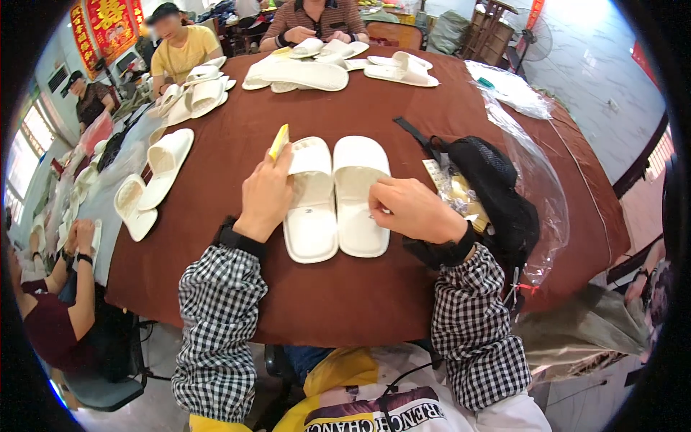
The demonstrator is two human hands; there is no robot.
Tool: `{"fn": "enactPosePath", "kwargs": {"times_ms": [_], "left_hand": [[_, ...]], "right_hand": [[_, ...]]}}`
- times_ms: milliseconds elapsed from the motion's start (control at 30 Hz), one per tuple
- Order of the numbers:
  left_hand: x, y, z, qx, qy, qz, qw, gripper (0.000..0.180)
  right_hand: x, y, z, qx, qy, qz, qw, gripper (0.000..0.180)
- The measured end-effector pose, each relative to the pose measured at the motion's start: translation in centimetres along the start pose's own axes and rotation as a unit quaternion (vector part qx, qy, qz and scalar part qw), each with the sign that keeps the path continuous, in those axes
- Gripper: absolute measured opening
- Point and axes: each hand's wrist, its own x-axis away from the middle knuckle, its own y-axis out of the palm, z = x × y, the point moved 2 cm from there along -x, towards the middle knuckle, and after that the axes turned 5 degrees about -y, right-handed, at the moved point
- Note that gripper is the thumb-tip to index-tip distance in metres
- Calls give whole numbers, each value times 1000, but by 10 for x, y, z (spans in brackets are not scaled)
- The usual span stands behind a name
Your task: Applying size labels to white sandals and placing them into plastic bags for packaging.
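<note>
A pair of white slippers lies side by side in front of me, toes away: the left slipper (311, 230) and the right slipper (361, 227). My left hand (266, 191) is closed on a thin yellow-and-white piece (279, 142), upright between the fingers at the left slipper's outer edge. I cannot tell its kind. Over the right slipper's outer side, beside its strap, my right hand (414, 209) has its fingers curled in. Whatever they pinch is hidden. A small dark mark shows on each insole.
A black bag (497, 187) and a small clear packet (461, 194) lie right of the slippers. More slippers lie at left (167, 165) and in a far pile (302, 74). Clear plastic sheeting (547, 216) covers the right edge. Several people sit around the brown-covered table (288, 302).
</note>
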Motion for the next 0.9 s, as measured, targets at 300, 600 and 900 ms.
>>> {"fn": "enactPosePath", "kwargs": {"times_ms": [300,600,900], "left_hand": [[-2,7,-2,17,-3,-8,1000,51],[0,1,-2,23,-11,-17,1000,53],[1,3,-5,13,-6,-23,1000,54]], "right_hand": [[46,-66,-8,23,148,91,985,9],[100,-92,51,112,213,32,970,11],[100,-76,58,141,184,40,972,9]]}}
